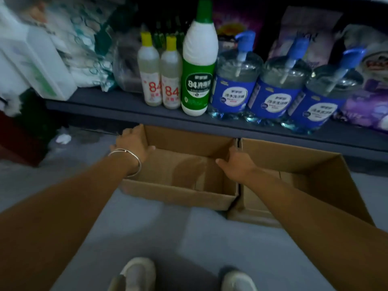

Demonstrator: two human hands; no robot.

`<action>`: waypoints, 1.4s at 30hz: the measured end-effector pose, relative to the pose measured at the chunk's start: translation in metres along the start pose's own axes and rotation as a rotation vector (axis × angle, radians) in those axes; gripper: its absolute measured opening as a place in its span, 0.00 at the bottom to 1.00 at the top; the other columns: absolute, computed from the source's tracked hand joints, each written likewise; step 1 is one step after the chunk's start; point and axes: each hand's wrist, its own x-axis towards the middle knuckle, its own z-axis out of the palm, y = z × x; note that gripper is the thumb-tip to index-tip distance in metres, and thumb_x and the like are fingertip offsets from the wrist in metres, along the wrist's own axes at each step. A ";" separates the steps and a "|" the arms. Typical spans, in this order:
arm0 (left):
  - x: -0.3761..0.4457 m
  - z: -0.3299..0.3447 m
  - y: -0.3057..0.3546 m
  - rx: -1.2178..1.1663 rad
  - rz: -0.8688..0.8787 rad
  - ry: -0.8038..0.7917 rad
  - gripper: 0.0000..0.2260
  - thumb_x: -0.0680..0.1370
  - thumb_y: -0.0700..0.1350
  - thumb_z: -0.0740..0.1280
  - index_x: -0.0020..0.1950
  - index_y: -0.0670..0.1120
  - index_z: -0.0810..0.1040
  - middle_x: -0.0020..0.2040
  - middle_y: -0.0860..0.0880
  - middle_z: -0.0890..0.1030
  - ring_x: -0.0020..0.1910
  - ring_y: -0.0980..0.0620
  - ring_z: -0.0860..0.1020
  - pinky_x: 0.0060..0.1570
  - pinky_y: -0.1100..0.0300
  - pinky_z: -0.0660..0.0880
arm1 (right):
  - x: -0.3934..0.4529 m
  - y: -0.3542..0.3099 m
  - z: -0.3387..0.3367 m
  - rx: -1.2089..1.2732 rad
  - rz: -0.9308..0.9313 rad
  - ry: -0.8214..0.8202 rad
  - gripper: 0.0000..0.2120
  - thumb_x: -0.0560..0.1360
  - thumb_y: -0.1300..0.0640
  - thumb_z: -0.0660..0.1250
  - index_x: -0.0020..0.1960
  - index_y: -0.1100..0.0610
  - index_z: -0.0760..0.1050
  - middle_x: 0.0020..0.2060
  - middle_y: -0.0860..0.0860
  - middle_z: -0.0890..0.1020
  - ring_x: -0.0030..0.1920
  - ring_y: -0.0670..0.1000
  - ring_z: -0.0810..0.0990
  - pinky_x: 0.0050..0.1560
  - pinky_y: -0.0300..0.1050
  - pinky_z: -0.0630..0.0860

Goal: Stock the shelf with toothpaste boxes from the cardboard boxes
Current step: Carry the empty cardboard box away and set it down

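1. The floor (189,238) is smooth pale grey, with a soft patch of light across its middle.
2. The room is dim overall (the upper recess falls almost black).
3. A crumpled white scrap (62,139) lies on the floor at far left.
4. A dark red and green mass (23,131) stands at the left edge, too blurred to identify.
5. White packages (31,59) are stacked above it, also blurred.

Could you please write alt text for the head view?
A person's left hand and right hand grip opposite walls of an empty cardboard box on the floor, beside a second open box. Behind, a low shelf holds disinfectant bottles and blue-labelled pump bottles.
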 end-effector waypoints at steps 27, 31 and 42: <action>0.041 0.041 -0.020 0.033 -0.347 -0.007 0.13 0.81 0.36 0.52 0.64 0.33 0.67 0.63 0.31 0.70 0.63 0.32 0.69 0.62 0.43 0.66 | 0.056 -0.034 0.039 -0.004 0.470 0.191 0.26 0.80 0.55 0.57 0.74 0.63 0.56 0.68 0.59 0.65 0.67 0.59 0.63 0.67 0.50 0.60; 0.036 0.039 -0.018 0.065 -0.305 -0.010 0.13 0.81 0.37 0.53 0.64 0.37 0.66 0.62 0.31 0.71 0.61 0.31 0.70 0.59 0.42 0.68 | 0.049 -0.031 0.042 -0.096 0.411 0.182 0.26 0.79 0.56 0.56 0.73 0.65 0.57 0.68 0.60 0.64 0.67 0.59 0.62 0.67 0.51 0.59; 0.016 0.042 -0.021 0.087 -0.334 -0.042 0.14 0.80 0.39 0.55 0.66 0.39 0.62 0.61 0.32 0.71 0.61 0.31 0.71 0.59 0.40 0.68 | 0.048 -0.028 0.035 0.033 0.426 0.232 0.24 0.79 0.58 0.59 0.72 0.62 0.59 0.67 0.59 0.65 0.67 0.60 0.64 0.67 0.52 0.62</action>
